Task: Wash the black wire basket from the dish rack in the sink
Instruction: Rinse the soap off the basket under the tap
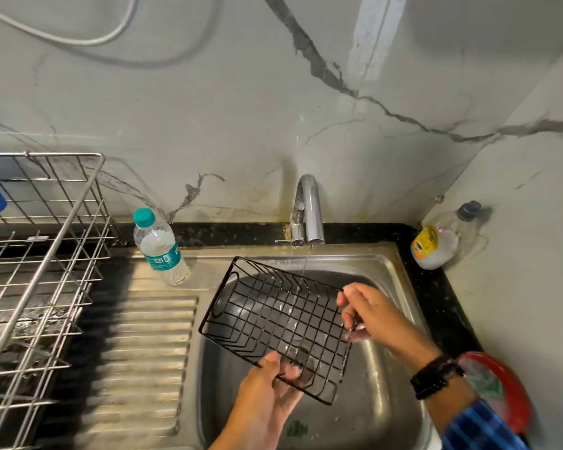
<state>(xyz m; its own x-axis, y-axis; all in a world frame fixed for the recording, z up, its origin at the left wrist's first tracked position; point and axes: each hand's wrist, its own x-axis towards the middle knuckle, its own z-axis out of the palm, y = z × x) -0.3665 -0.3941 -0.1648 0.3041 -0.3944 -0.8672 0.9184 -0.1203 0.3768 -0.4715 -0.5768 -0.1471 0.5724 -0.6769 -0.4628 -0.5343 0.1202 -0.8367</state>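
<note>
A black wire basket (267, 316) hangs tilted above the steel sink (384, 414). My left hand (267, 397) grips its near long edge from below. My right hand (368, 313) pinches its right short edge with fingers curled around the wire. A thin stream of water falls from the chrome tap (309, 212) onto the basket's far side. The silver dish rack (36, 271) stands at the left on the drainboard.
A plastic water bottle (160, 248) with a teal cap stands between rack and sink. A nearly empty clear soap bottle (436, 241) leans in the right corner. A red dish (501, 388) with a green scrubber sits on the right counter. The ribbed drainboard (143, 358) lies left of the bowl.
</note>
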